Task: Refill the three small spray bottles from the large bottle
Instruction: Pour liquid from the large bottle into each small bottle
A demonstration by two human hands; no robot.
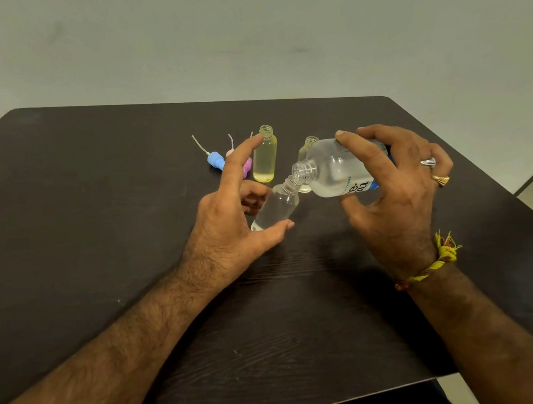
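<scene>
Large bottle [337, 170]: gripped tilted by the right hand [397, 186], mouth touching the neck of the clear small bottle [275, 206].
Clear small bottle: held tilted by the left hand [231, 218], thumb and fingers curled round it.
Yellow small bottle [264, 154]: stood uncapped just behind the clear one.
Third small bottle [306, 152]: partly hidden behind the large bottle.
Spray caps [215, 161]: laid on the table [97, 218], left of the yellow bottle.

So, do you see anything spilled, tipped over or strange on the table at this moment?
No spill shows on the table. The small bottle in the left hand is tilted, as is the large bottle in the right hand, but that suits pouring. The spray caps lie on their sides, removed.
</scene>
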